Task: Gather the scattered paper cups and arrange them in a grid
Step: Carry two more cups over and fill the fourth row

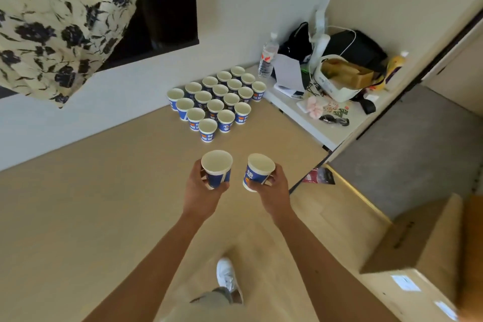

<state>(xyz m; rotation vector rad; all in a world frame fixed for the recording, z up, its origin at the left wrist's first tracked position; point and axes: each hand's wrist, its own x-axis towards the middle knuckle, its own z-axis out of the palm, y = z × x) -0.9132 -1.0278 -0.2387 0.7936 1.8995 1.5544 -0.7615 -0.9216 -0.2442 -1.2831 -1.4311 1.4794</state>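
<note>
Grip of left hand (pixel 205 191) is wrapped round left paper cup (pixel 217 168), fingers curled on its blue side; cup upright, mouth up, empty. Grip of right hand (pixel 273 189) is curled round right paper cup (pixel 258 171), same blue-and-white print, cup tilted. Both cups are held in the air, near each other but not touching, over tan floor (pixel 78 217).

Ahead, cup grid (pixel 215 107) stands on the floor against white wall (pixel 130 91): matching cups, upright, rims close together, three full rows plus a shorter near row.

Just right of the grid, low white surface (pixel 313 128) carries clear water bottle (pixel 268 59), black bag (pixel 358 47), white bag (pixel 332 89) with brown cardboard inside, and sunglasses (pixel 334 120). Floral curtain (pixel 52 21) hangs upper left. Cardboard box (pixel 418 243) sits lower right. White shoe (pixel 226 273) shows between the forearms.
</note>
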